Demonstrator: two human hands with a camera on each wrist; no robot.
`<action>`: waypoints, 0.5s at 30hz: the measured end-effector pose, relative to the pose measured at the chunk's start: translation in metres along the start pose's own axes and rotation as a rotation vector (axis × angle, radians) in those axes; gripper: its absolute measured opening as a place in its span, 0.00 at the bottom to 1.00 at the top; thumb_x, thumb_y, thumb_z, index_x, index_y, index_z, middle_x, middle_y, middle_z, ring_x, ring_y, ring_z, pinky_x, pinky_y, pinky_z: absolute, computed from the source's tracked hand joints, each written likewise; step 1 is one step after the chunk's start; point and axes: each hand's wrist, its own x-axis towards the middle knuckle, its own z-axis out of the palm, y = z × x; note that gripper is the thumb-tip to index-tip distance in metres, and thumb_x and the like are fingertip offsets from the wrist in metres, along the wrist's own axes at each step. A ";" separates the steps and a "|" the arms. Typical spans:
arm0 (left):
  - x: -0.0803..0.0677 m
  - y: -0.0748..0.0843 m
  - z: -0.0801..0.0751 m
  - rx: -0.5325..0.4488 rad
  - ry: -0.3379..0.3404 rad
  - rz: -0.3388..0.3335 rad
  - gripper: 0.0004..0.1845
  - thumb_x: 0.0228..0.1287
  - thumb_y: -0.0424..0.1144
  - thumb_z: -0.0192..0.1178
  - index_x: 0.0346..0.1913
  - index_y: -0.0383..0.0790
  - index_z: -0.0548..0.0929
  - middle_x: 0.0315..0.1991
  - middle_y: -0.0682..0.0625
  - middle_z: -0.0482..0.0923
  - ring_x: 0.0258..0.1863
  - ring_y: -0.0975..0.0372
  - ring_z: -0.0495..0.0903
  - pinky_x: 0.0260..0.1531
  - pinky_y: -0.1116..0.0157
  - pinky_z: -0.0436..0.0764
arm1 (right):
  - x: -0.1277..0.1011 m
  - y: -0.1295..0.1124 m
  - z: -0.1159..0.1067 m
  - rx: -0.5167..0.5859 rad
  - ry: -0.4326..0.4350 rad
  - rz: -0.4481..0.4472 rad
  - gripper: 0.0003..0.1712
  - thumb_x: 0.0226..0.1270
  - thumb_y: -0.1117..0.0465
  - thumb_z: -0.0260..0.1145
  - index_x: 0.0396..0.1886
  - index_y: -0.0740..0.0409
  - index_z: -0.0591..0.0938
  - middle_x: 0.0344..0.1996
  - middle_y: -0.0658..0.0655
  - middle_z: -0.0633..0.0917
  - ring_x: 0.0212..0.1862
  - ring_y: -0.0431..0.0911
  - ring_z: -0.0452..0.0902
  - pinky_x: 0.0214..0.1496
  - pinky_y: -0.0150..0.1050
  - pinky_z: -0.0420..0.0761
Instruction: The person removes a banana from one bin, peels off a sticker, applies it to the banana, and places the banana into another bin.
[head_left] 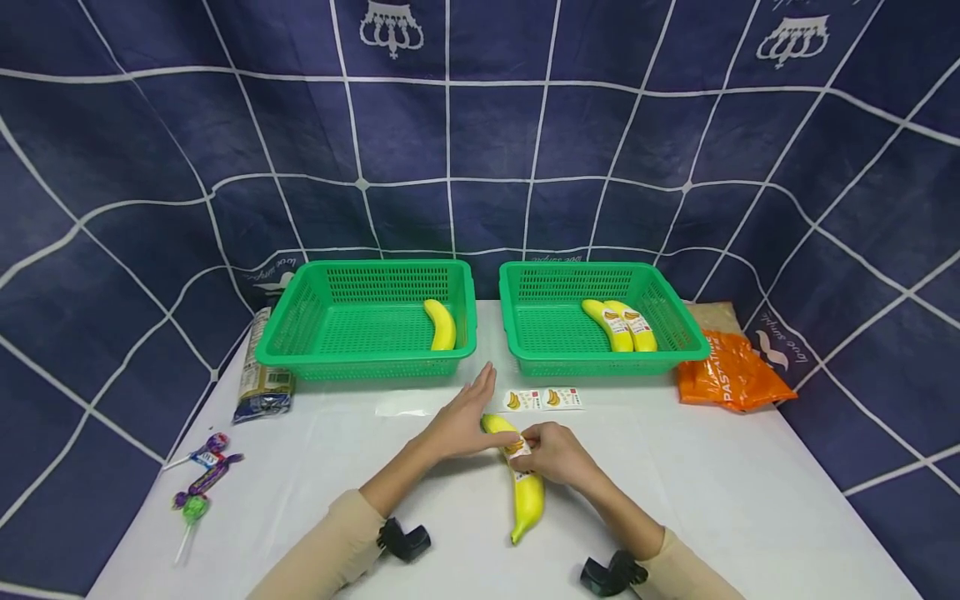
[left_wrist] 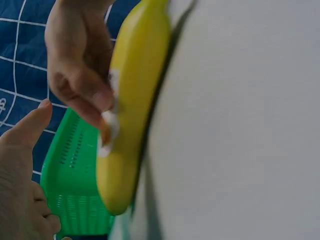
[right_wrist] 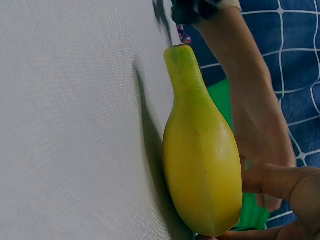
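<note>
Near the bench's front edge, the right hand [head_left: 557,454] pinched a sticker [head_left: 517,447] onto the banana [head_left: 525,487]; the left hand [head_left: 461,421], fingers straight, steadied it. Smoothing the sticker flat likely comes next.

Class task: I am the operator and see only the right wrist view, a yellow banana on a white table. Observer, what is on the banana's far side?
Observer: In the head view the right hand pinches a white sticker on the banana.
Operator: And the left hand?
Observer: The left hand rests flat-fingered against the banana's far end.
Operator: Any baskets?
Observer: Two green ones; the left basket holds one banana, the right basket two.
</note>
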 end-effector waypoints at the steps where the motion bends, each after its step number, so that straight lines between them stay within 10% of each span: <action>1: 0.008 0.002 -0.003 -0.014 0.007 -0.001 0.60 0.55 0.69 0.61 0.78 0.37 0.45 0.80 0.47 0.38 0.78 0.51 0.48 0.76 0.53 0.54 | 0.000 0.000 0.000 -0.006 -0.001 0.002 0.26 0.46 0.57 0.78 0.46 0.65 0.86 0.32 0.53 0.85 0.31 0.42 0.74 0.31 0.35 0.76; 15: 0.099 0.019 -0.019 -0.152 0.144 -0.124 0.59 0.59 0.69 0.56 0.77 0.34 0.42 0.80 0.43 0.35 0.78 0.46 0.44 0.75 0.45 0.52 | -0.003 -0.001 0.006 -0.088 0.067 -0.015 0.31 0.47 0.49 0.78 0.48 0.64 0.84 0.30 0.50 0.82 0.34 0.42 0.72 0.34 0.34 0.73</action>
